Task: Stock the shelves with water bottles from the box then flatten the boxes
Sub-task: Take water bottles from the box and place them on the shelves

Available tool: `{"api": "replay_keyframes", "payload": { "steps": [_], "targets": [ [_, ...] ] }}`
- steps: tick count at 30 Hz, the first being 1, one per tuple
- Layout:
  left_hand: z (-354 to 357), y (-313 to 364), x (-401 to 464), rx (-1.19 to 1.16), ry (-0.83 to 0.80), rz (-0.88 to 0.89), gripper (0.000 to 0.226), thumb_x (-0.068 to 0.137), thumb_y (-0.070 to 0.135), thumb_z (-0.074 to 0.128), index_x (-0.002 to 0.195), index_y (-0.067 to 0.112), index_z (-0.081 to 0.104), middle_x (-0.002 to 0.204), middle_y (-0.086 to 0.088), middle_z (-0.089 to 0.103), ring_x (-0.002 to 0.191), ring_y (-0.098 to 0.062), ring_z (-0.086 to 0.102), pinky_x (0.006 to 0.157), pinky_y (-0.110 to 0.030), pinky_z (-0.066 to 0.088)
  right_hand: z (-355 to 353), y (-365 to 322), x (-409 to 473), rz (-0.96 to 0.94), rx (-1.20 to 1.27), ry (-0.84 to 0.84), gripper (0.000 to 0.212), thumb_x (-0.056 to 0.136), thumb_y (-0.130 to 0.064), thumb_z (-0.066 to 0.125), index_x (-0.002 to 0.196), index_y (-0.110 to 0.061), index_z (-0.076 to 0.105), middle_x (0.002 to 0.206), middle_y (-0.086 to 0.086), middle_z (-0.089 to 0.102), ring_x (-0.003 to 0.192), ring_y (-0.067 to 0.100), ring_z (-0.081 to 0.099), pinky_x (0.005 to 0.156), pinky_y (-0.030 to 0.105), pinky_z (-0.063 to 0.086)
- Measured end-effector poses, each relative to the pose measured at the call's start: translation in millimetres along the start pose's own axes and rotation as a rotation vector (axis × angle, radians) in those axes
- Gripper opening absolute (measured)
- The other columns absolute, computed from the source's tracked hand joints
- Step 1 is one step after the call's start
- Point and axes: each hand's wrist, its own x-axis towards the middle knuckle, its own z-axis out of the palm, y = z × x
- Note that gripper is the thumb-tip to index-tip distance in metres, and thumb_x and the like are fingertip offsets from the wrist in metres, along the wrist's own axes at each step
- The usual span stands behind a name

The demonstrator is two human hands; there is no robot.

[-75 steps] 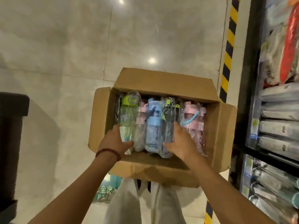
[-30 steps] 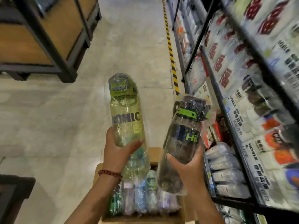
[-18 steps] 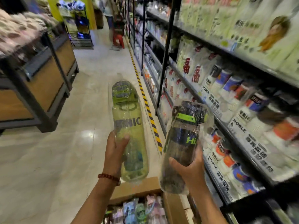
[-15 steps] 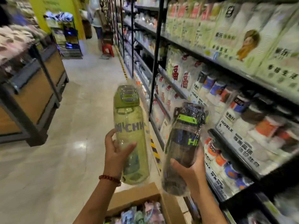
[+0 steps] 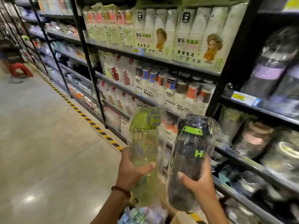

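My left hand point(image 5: 131, 171) grips a clear green water bottle point(image 5: 144, 139) with a green lid, wrapped in plastic film and held upright. My right hand point(image 5: 198, 183) grips a dark smoky bottle point(image 5: 188, 156) with a black and green lid, also in film, held upright beside the green one. Both bottles are raised in front of the black store shelves point(image 5: 163, 61). Below my hands, the cardboard box point(image 5: 179, 216) shows at the bottom edge, with several more wrapped bottles point(image 5: 142, 215) inside it.
The shelves on the right carry packs of paper cups point(image 5: 178, 92), tall white and green packages point(image 5: 163, 34) above, and wrapped dark containers point(image 5: 271, 73) at far right. A yellow and black floor stripe point(image 5: 77, 109) runs along the shelf base. A red stool point(image 5: 20, 71) stands far down the aisle.
Both bottles came out of the box and rose in front of me. The view swung up from the box and right toward the shelves; the box has dropped to the frame's bottom edge.
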Motion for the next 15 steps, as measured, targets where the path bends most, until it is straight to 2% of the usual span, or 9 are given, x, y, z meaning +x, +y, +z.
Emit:
{"api": "replay_keyframes", "payload": {
  "steps": [1, 2, 5, 6, 8, 9, 11, 13, 15],
  "targets": [
    [10, 1, -4, -0.022, -0.026, -0.011, 0.072, 0.042, 0.037, 0.088, 0.101, 0.031, 0.048, 0.108, 0.004, 0.059, 0.100, -0.014, 0.059, 0.087, -0.037, 0.050, -12, 4, -10, 0.004, -0.016, 0.037, 0.117, 0.046, -0.030, 0.085, 0.146, -0.032, 0.024, 0.136, -0.008, 0.051, 0.120, 0.006, 0.055, 0.093, 0.023, 0.048],
    [21, 4, -8, -0.042, -0.049, -0.021, 0.075, 0.044, 0.034, 0.089, 0.106, 0.032, 0.047, 0.112, 0.004, 0.057, 0.104, -0.016, 0.057, 0.092, -0.040, 0.048, -22, -1, -21, 0.009, -0.022, 0.086, 0.120, 0.045, -0.033, 0.085, 0.147, -0.035, 0.022, 0.139, -0.008, 0.048, 0.124, 0.008, 0.052, 0.095, 0.022, 0.047],
    [53, 12, -17, -0.093, -0.117, -0.105, 0.112, 0.036, 0.054, 0.079, 0.137, 0.026, 0.037, 0.134, 0.006, 0.045, 0.124, -0.016, 0.045, 0.105, -0.043, 0.039, -54, -9, -44, -0.001, 0.023, 0.247, 0.103, 0.064, -0.012, 0.086, 0.138, -0.041, 0.020, 0.131, -0.025, 0.042, 0.108, -0.021, 0.049, 0.083, 0.002, 0.041],
    [63, 16, -21, -0.142, -0.146, -0.120, 0.114, 0.038, 0.058, 0.075, 0.140, 0.029, 0.033, 0.137, 0.010, 0.040, 0.124, -0.010, 0.043, 0.107, -0.041, 0.037, -64, -13, -52, -0.008, 0.021, 0.283, 0.108, 0.063, -0.010, 0.087, 0.138, -0.042, 0.016, 0.133, -0.025, 0.039, 0.109, -0.021, 0.048, 0.087, 0.004, 0.040],
    [83, 24, -28, -0.263, -0.225, -0.115, 0.093, 0.048, 0.063, 0.072, 0.132, 0.038, 0.040, 0.140, 0.011, 0.040, 0.121, -0.005, 0.046, 0.106, -0.037, 0.036, -86, -13, -68, -0.020, -0.009, 0.361, 0.121, 0.050, -0.026, 0.092, 0.140, -0.046, 0.014, 0.148, -0.013, 0.034, 0.129, 0.001, 0.042, 0.104, 0.025, 0.040],
    [92, 28, -33, -0.294, -0.265, -0.129, 0.088, 0.049, 0.068, 0.072, 0.128, 0.041, 0.046, 0.143, 0.009, 0.041, 0.123, -0.007, 0.047, 0.106, -0.040, 0.036, -96, -13, -75, -0.016, -0.016, 0.396, 0.119, 0.052, -0.028, 0.091, 0.142, -0.046, 0.015, 0.150, -0.009, 0.033, 0.132, 0.009, 0.041, 0.106, 0.032, 0.040],
    [116, 31, -42, -0.296, -0.346, -0.158, 0.099, 0.041, 0.075, 0.075, 0.131, 0.040, 0.049, 0.144, 0.003, 0.043, 0.128, -0.017, 0.046, 0.107, -0.049, 0.036, -117, -16, -89, -0.037, -0.039, 0.448, 0.119, 0.053, -0.031, 0.090, 0.146, -0.043, 0.017, 0.151, -0.009, 0.033, 0.133, 0.012, 0.041, 0.107, 0.036, 0.040],
    [142, 36, -54, -0.317, -0.413, -0.169, 0.111, 0.037, 0.067, 0.081, 0.136, 0.032, 0.044, 0.138, -0.001, 0.051, 0.125, -0.023, 0.049, 0.105, -0.054, 0.037, -141, -21, -102, -0.050, -0.038, 0.509, 0.126, 0.043, -0.037, 0.090, 0.148, -0.036, 0.020, 0.148, -0.005, 0.040, 0.131, 0.011, 0.046, 0.106, 0.034, 0.041],
    [169, 43, -67, -0.287, -0.488, -0.147, 0.120, 0.033, 0.064, 0.085, 0.139, 0.031, 0.039, 0.140, -0.001, 0.049, 0.127, -0.024, 0.048, 0.104, -0.053, 0.039, -165, -24, -113, -0.072, -0.058, 0.561, 0.124, 0.044, -0.034, 0.086, 0.149, -0.028, 0.021, 0.144, -0.001, 0.045, 0.127, 0.012, 0.049, 0.105, 0.035, 0.043]
  ]
}}
